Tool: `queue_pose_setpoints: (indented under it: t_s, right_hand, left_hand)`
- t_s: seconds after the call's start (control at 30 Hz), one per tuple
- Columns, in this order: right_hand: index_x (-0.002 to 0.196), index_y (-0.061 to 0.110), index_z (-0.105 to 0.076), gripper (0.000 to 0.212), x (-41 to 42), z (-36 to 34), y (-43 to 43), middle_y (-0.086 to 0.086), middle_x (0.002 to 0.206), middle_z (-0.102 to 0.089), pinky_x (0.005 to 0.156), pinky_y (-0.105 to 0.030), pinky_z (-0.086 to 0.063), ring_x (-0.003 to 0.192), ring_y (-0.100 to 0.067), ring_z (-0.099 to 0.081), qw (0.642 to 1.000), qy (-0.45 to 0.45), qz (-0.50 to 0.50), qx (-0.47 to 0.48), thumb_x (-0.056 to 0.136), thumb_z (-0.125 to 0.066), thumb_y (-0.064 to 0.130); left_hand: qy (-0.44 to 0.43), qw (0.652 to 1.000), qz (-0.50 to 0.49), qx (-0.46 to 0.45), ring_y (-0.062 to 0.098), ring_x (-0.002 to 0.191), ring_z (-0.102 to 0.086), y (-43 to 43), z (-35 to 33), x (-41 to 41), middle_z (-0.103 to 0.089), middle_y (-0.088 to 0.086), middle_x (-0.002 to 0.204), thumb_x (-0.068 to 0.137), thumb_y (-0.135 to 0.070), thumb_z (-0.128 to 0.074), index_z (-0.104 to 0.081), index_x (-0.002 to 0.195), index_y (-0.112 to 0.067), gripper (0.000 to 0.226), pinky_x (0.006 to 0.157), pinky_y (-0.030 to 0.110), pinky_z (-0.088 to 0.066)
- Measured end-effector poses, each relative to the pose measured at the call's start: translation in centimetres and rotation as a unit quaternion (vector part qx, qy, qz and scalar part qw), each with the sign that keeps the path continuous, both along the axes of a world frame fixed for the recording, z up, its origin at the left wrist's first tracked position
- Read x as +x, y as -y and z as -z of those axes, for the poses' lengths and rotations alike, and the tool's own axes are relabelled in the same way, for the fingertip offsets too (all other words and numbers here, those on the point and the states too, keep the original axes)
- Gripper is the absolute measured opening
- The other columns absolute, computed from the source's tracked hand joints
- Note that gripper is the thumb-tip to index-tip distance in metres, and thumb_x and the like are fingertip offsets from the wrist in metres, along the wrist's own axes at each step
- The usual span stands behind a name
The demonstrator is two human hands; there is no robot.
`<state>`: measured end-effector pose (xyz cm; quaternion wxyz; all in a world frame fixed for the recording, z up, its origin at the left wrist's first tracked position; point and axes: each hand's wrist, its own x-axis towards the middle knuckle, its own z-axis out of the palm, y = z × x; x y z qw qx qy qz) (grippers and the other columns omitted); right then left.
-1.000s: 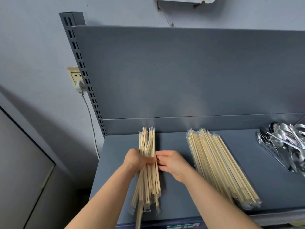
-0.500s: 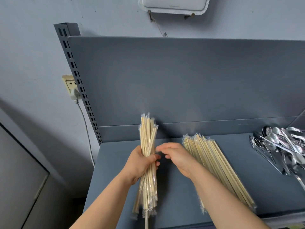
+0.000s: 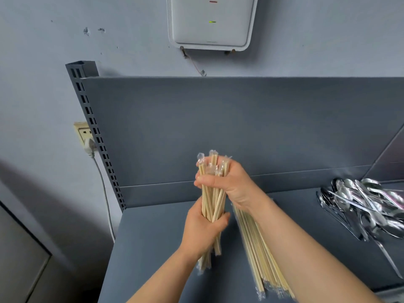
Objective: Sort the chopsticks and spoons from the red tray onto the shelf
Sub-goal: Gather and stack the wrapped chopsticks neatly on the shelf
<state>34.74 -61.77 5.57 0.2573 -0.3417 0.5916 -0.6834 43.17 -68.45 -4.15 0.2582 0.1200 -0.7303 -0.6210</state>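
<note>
Both my hands clenched on wrapped chopstick bundle (image 3: 213, 200), held upright above shelf (image 3: 153, 248): left hand (image 3: 202, 231) low, right hand (image 3: 227, 182) near top. Light, stiff sticks; plastic sleeves likely slippery, so I'd grip mid-bundle. Second chopstick pile (image 3: 260, 259) lies beside, spoons (image 3: 367, 206) far right. No readable writing.
</note>
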Motion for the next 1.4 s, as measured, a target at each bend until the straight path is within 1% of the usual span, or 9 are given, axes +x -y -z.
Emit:
queue_pose_setpoints:
  t_s: [0.13,0.27,0.47,0.6,0.8,1.0,1.17,1.3,1.4]
  right_hand:
    - [0.085,0.014,-0.068,0.020,0.3,1.0,-0.8,-0.006,0.075,-0.068,0.078,-0.038,-0.055,0.081,-0.029,-0.068,0.999,-0.002,-0.029,0.021,0.067,-0.074,0.009]
    - [0.107,0.008,-0.062,0.031,-0.1,0.5,-0.8,-0.009,0.084,-0.068,0.081,-0.036,-0.057,0.081,-0.024,-0.069,0.998,0.011,-0.050,-0.030,0.077,-0.066,-0.001]
    - [0.085,0.000,-0.064,0.023,-0.1,1.1,-1.0,-0.019,0.084,-0.067,0.080,-0.038,-0.058,0.079,-0.023,-0.066,1.000,-0.008,0.008,0.026,0.090,-0.043,-0.008]
    - [0.093,-0.001,-0.069,0.021,-0.4,0.9,-1.4,-0.016,0.105,-0.068,0.087,-0.037,-0.057,0.089,-0.021,-0.068,1.000,-0.003,0.017,0.009,0.096,-0.049,0.002]
    - [0.107,0.015,-0.069,0.023,-0.1,0.5,-0.9,0.001,0.091,-0.067,0.083,-0.035,-0.055,0.081,-0.017,-0.067,0.998,0.002,0.016,-0.064,0.096,-0.052,0.003]
    - [0.075,0.016,-0.070,0.026,0.0,0.2,-0.7,-0.003,0.074,-0.067,0.079,-0.036,-0.054,0.077,-0.018,-0.063,0.998,-0.006,0.030,-0.048,0.094,-0.059,0.029]
    - [0.050,0.019,-0.053,0.042,0.1,1.3,-0.4,0.001,0.055,-0.055,0.063,-0.031,-0.050,0.054,-0.018,-0.055,0.999,0.025,0.040,-0.028,0.084,-0.061,0.042]
    - [0.046,0.021,-0.051,0.046,-0.6,1.4,-0.6,0.001,0.050,-0.052,0.060,-0.032,-0.050,0.051,-0.018,-0.054,0.998,0.005,0.061,-0.019,0.084,-0.066,0.040]
    - [0.058,0.020,-0.069,0.027,-1.2,1.0,-0.9,-0.002,0.069,-0.069,0.075,-0.038,-0.054,0.070,-0.022,-0.063,0.996,-0.050,0.076,-0.001,0.084,-0.073,0.025]
  left_hand:
    - [-0.012,1.000,0.015,0.000,0.003,0.058,-0.053,0.0,0.6,0.0,-0.060,-0.004,0.065,0.065,-0.025,-0.074,-0.060,0.078,-0.038,0.023,0.056,0.018,-0.046]
    - [-0.008,1.000,0.008,-0.023,0.003,0.052,-0.042,-0.5,1.2,-0.2,-0.049,-0.007,0.057,0.068,-0.015,-0.069,-0.048,0.065,-0.035,0.030,0.051,0.017,-0.041]
    - [0.008,0.999,0.010,-0.044,0.002,0.055,-0.040,-1.1,2.6,-0.3,-0.048,-0.012,0.061,0.068,-0.010,-0.065,-0.048,0.072,-0.037,0.032,0.053,0.018,-0.040]
    - [0.001,0.999,0.005,-0.042,0.008,0.055,-0.046,-0.9,2.2,-0.7,-0.053,0.005,0.062,0.066,-0.010,-0.062,-0.052,0.069,-0.019,0.014,0.053,0.023,-0.042]
    - [-0.046,0.997,-0.044,-0.037,0.001,0.052,-0.045,-1.9,1.4,-1.1,-0.054,-0.010,0.061,0.067,-0.017,-0.064,-0.054,0.075,-0.040,0.026,0.050,0.016,-0.041]
    - [-0.031,0.995,-0.090,-0.006,0.017,0.053,-0.055,-2.1,2.1,-1.5,-0.059,0.001,0.060,0.067,-0.028,-0.071,-0.056,0.069,-0.034,0.016,0.050,0.037,-0.053]
    - [-0.004,0.999,-0.043,-0.023,0.006,0.055,-0.054,-2.1,3.4,-1.0,-0.063,-0.002,0.064,0.060,-0.039,-0.085,-0.055,0.075,-0.033,0.034,0.054,0.018,-0.047]
    - [0.011,0.999,-0.004,-0.046,0.007,0.059,-0.058,-2.0,3.5,-0.7,-0.064,-0.005,0.069,0.067,-0.030,-0.081,-0.055,0.080,-0.036,0.030,0.058,0.018,-0.048]
    - [-0.007,0.999,0.011,-0.030,0.029,0.068,-0.064,-1.7,3.1,-0.8,-0.063,0.009,0.073,0.079,-0.021,-0.073,-0.058,0.080,-0.015,0.017,0.065,0.035,-0.055]
